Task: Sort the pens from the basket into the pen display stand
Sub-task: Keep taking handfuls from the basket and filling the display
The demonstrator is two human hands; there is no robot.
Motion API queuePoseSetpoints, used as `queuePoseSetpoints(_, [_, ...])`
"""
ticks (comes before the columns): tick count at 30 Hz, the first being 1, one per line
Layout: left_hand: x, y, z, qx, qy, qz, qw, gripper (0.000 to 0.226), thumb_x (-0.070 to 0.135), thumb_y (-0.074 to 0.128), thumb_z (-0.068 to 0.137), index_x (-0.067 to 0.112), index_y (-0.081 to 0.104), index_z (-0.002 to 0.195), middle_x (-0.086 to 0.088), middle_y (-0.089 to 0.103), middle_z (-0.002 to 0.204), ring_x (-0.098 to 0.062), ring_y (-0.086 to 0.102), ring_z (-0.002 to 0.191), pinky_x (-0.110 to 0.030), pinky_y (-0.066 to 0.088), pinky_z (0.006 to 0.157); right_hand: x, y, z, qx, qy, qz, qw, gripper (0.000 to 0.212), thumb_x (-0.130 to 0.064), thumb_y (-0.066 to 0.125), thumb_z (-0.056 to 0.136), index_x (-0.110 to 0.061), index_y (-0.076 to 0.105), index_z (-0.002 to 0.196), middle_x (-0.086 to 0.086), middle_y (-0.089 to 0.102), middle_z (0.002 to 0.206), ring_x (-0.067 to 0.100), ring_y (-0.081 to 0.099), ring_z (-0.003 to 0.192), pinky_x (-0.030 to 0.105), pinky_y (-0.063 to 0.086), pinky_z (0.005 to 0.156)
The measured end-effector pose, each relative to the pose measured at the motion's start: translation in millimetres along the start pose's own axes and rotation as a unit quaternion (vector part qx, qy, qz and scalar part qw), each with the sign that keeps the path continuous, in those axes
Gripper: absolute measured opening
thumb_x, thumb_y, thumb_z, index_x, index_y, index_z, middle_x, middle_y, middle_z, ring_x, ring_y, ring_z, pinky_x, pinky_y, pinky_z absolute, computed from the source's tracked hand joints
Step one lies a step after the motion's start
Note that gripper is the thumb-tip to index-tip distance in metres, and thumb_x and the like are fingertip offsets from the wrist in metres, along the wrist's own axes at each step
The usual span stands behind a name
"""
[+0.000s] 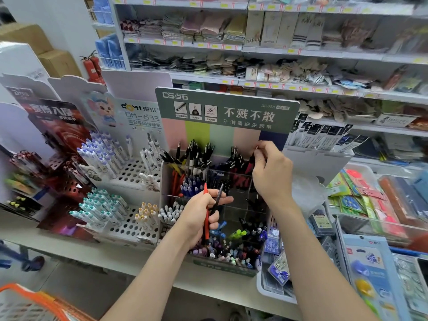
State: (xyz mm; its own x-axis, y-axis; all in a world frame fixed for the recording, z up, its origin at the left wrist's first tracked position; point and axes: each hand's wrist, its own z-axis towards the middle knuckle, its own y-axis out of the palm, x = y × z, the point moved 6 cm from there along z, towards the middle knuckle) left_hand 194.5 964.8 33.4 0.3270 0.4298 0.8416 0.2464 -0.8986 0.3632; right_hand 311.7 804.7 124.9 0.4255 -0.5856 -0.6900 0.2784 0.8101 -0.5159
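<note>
Red pen and black pen sit together in the left hand. Its fingers are curled round both, and the index finger sticks out toward the right. The pens point up and fan apart a little at the top, held in front of the middle rows of the pen display stand.

The right hand is higher, at the back right compartment of the stand. Its thumb and forefinger are pressed together on the top end of a dark pen that stands among other dark pens there. The other fingers are bent in loosely.

The stand has clear compartments in steps. Black pens fill the back row, orange and blue ones are just below, and mixed colours fill the front row. A green header card rises behind it.

To the left of the stand, touching it, are white hole-punched racks of white pens with blue or teal caps. An orange basket is at the bottom left corner, well apart from both hands; whether pens lie in it cannot be told. Shelves of folded socks run behind.
</note>
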Motion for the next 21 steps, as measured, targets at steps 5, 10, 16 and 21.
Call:
queuePoseSetpoints(5, [4,-2,2,0.023,0.021,-0.033,0.999,0.036,0.000,0.030,0.101,-0.002,0.059,0.121,-0.017,0.073,0.129,-0.015,0.036,0.051,-0.030,0.037,0.049,-2,1,-9,0.008,-0.008,-0.106,0.994,0.016,-0.022,0.068,0.100,-0.022,0.080,0.111,0.003,0.075,0.104,0.034,0.056,0.105,0.041,0.038,0.085])
queuePoseSetpoints(10, [10,-6,2,0.046,0.028,-0.018,0.998,0.030,-0.001,0.031,0.103,0.000,0.055,0.120,-0.020,0.078,0.103,-0.016,0.039,0.051,-0.029,0.030,0.049,-20,-6,-25,0.085,-0.054,-0.169,0.981,0.019,-0.015,0.073,0.093,-0.020,0.079,0.111,0.001,0.068,0.114,0.032,0.052,0.108,0.044,0.038,0.088])
queuePoseSetpoints(16, [16,-6,0,0.000,0.062,0.019,0.998,0.023,0.006,0.033,0.103,0.008,0.055,0.109,-0.008,0.051,0.067,-0.016,0.034,0.049,-0.028,0.025,0.048,-50,35,-69,-0.117,-0.055,-0.014,0.991,0.020,-0.031,0.069,0.102,-0.018,0.077,0.115,-0.006,0.074,0.096,0.013,0.067,0.089,0.035,0.057,0.083])
queuePoseSetpoints(21, [25,-17,-10,0.034,0.117,0.054,0.991,0.020,0.003,0.038,0.102,0.006,0.057,0.095,-0.014,0.062,0.073,-0.029,0.056,0.066,-0.040,0.046,0.060,-47,41,-81,-0.106,0.090,0.200,0.970,0.011,-0.022,0.066,0.106,-0.023,0.076,0.102,-0.012,0.074,0.081,0.011,0.072,0.064,0.026,0.056,0.062])
